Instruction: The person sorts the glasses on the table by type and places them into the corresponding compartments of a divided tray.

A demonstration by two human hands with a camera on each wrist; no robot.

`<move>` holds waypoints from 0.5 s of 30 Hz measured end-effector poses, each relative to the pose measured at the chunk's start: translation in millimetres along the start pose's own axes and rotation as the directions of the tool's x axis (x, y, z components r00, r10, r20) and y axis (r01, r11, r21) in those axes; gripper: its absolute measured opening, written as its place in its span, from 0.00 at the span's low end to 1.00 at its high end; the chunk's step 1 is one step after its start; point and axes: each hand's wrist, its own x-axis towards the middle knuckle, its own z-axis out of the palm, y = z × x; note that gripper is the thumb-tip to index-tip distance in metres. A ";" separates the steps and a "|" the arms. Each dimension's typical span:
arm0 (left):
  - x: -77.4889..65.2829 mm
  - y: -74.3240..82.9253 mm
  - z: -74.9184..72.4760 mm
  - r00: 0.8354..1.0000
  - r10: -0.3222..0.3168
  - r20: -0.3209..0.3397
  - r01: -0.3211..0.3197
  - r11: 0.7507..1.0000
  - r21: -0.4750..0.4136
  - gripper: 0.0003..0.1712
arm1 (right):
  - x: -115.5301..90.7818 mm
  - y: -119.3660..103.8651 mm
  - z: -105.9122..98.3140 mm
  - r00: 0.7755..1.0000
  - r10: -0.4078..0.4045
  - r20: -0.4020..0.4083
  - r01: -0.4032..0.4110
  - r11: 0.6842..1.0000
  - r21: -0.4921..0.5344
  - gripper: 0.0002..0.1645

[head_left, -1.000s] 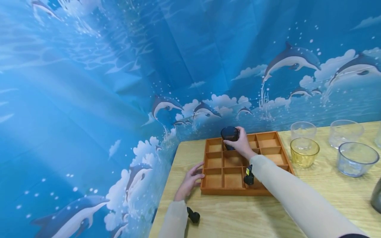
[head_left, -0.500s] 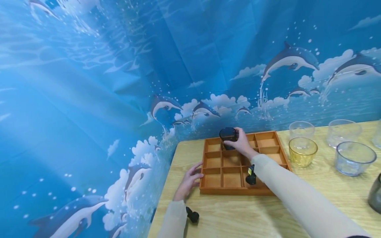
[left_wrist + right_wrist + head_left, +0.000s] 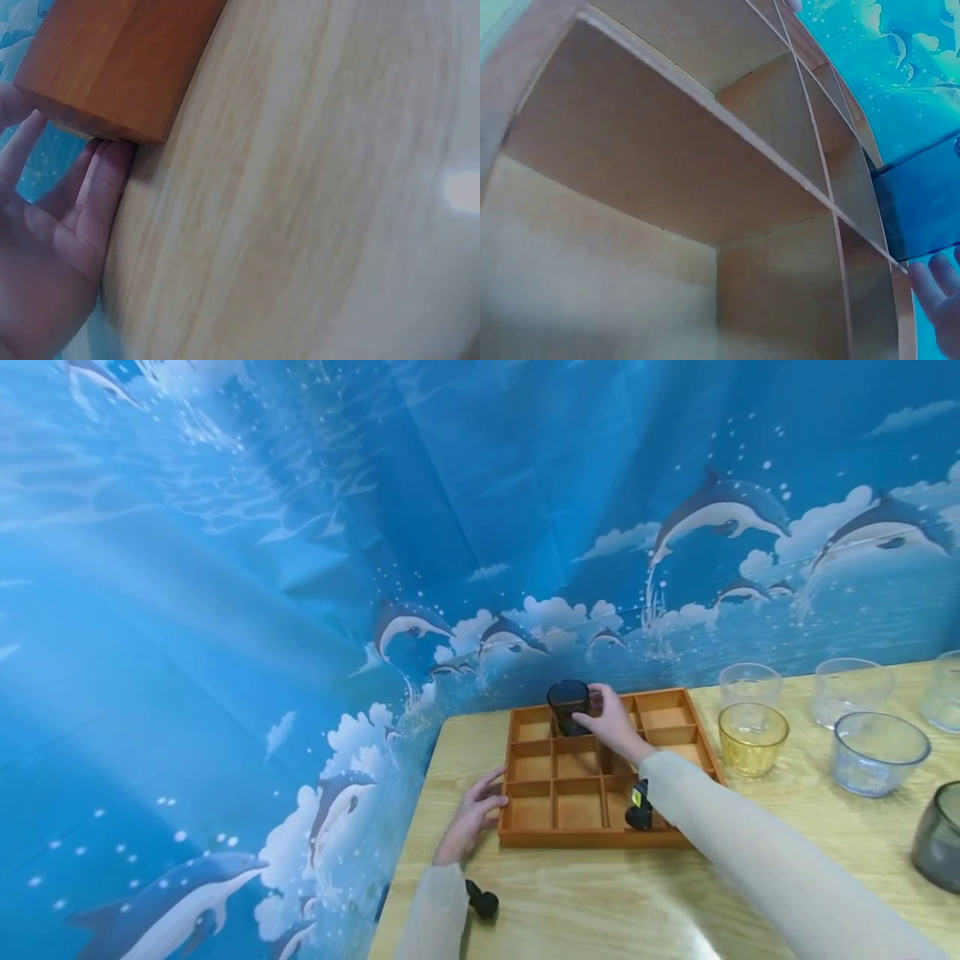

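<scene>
One left hand (image 3: pixel 468 818) loose against tray (image 3: pixel 581 838), right hand (image 3: pixel 618 728) newly slackened beside dark glass (image 3: pixel 564 705)

We list: one brown wooden divided tray (image 3: pixel 558 839); two dark glass cups (image 3: pixel 567 708); one yellow glass cup (image 3: pixel 752 747); one bluish glass bowl (image 3: pixel 877 762); three clear glass cups (image 3: pixel 847 695).

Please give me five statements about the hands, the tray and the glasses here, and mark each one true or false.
1. The right hand holds a dark glass at the far side of the tray. True.
2. The left hand grips a glass. False: it touches the tray's left side.
3. The tray is divided into compartments. True.
4. The yellow glass stands inside the tray. False: it stands on the table, right of the tray.
5. The bluish glass stands right of the yellow one. True.
</scene>
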 end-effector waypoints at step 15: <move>3.5 -2.0 -2.7 1.000 -0.009 0.017 0.010 0.999 -0.050 0.32 | -15.6 -4.8 -10.3 1.000 -0.019 0.000 0.019 1.000 -0.002 0.27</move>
